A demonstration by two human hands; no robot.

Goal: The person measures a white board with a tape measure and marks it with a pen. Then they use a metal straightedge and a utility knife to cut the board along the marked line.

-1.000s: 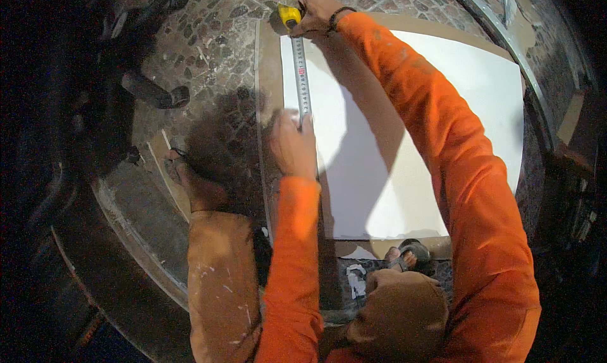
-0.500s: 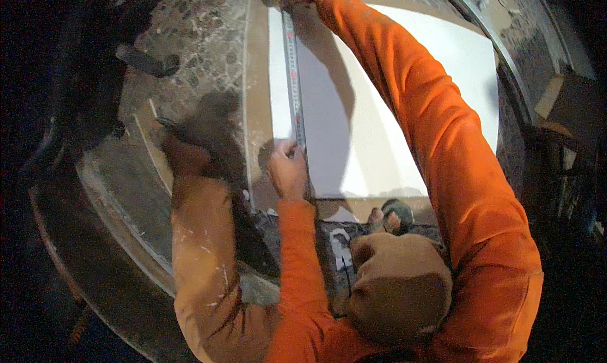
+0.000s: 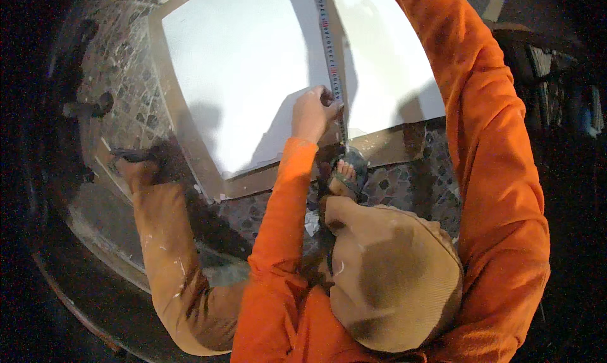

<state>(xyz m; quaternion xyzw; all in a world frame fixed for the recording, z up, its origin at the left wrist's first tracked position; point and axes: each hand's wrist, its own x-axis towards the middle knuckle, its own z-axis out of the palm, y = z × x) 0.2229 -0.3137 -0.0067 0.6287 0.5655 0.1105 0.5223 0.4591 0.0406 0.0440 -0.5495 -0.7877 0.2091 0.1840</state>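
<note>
Down the upper centre of the frame, printed tape [image 3: 326, 31] laid lengthwise over white sheet [image 3: 234, 60], on top of brown board [image 3: 174, 78]. Left hand [image 3: 312, 113], mid-frame: narrow pinch, thumb and finger closed at tape edge, exact contact partly hidden. Right hand: past top edge of frame, cannot tell grip; only that arm's orange sleeve [image 3: 485, 85] visible. To lay tape well, probably: pull taut, press flat, line up parallel with sheet side, set end exactly at lower sheet edge, near foot [image 3: 343, 178]. Beware twisting or sliding while reading marks. Look straight down, not slantwise.
</note>
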